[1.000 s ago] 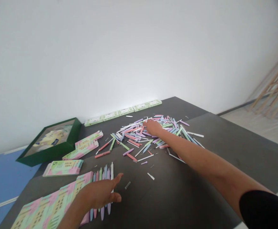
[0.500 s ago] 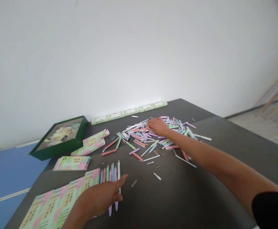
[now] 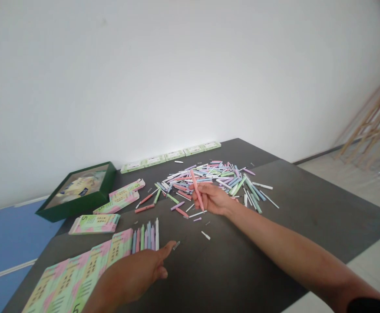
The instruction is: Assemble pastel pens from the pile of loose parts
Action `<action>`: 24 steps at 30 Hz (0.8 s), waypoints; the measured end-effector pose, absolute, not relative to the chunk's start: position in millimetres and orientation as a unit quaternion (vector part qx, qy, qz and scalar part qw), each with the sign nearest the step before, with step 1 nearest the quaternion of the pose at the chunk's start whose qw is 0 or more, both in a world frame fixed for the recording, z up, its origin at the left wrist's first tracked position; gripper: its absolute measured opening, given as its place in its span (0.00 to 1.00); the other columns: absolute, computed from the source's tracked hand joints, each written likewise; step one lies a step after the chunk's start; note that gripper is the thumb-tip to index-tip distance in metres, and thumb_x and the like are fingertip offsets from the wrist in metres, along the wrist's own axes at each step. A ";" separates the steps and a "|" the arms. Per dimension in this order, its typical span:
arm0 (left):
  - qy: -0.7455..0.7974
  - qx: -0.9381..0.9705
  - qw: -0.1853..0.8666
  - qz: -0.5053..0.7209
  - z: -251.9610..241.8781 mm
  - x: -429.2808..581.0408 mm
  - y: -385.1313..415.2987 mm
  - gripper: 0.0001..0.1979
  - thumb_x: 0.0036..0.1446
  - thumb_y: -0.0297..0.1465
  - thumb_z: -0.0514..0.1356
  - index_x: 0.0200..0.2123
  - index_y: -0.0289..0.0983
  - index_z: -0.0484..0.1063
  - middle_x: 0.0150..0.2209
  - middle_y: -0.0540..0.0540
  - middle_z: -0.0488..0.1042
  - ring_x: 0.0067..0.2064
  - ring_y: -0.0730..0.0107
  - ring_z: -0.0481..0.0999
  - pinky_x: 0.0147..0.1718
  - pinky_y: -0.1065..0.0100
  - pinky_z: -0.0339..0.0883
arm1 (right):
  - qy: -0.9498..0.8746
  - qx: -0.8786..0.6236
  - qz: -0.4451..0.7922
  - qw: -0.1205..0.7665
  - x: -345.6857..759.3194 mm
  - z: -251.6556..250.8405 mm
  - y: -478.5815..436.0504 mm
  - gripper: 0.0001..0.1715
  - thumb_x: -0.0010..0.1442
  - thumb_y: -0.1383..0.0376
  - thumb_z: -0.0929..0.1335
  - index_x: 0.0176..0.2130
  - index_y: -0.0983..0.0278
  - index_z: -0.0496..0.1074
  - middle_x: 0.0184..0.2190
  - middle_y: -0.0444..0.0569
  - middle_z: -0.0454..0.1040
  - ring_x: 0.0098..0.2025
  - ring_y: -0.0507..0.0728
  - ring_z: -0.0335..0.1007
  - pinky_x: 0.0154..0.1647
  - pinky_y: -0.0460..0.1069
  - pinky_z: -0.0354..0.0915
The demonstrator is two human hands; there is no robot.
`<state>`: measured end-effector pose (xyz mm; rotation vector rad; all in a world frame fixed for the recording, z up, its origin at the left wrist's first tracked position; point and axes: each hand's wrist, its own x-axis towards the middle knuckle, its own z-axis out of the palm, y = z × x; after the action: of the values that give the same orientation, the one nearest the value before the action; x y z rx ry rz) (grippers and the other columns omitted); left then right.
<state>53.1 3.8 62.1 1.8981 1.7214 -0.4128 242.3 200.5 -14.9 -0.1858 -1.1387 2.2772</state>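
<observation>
In the head view my right hand (image 3: 212, 198) is closed around a pink pen (image 3: 196, 192), lifted in front of a scattered pile of pastel pens and white pen parts (image 3: 176, 176). The pen stands nearly upright, tilted a little. Low in the picture, my left hand (image 3: 137, 274) lies over the near ends of a row of pens (image 3: 146, 237) in blue, pink, green, purple and white. One of its fingers is stretched out to the right; the others are partly hidden. Beside that row lie overlapping printed pen boxes (image 3: 75, 278).
Several more printed boxes (image 3: 98, 223) lie beyond the left hand. A green open box (image 3: 105, 182) with packaging inside stands at the table's left edge. Flat pale-green boxes (image 3: 153, 161) line the wall. Small loose parts (image 3: 206, 235) dot the dark table (image 3: 242, 261).
My right hand has come up out of the pile towards me, now with a pink pen in it. The left hand stays by the pen row. The view has shifted slightly.
</observation>
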 end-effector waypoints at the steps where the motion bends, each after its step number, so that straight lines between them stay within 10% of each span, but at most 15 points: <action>1: 0.640 0.703 0.269 -0.154 63.4 54.0 1.7 0.33 0.55 0.32 0.51 0.64 0.48 0.49 0.40 0.46 0.76 0.38 0.61 0.75 0.33 0.67 0.64 | -0.413 -0.057 0.863 0.286 243.4 -13.4 196.9 0.11 0.59 0.65 0.64 0.43 0.67 0.67 0.26 0.45 0.74 0.25 0.52 0.72 0.28 0.49 0.69; 24: 0.648 0.692 0.284 -0.143 73.4 70.8 -8.2 0.32 0.58 0.32 0.50 0.65 0.51 0.45 0.44 0.46 0.76 0.44 0.56 0.75 0.39 0.61 0.65 | -0.442 -0.030 0.858 0.261 247.5 -6.1 166.0 0.18 0.57 0.60 0.68 0.45 0.65 0.67 0.27 0.45 0.74 0.26 0.53 0.72 0.26 0.47 0.67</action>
<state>70.8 -8.2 73.4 1.8510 1.7348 -0.3834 247.5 166.0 -6.1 -0.0820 -1.1972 2.3226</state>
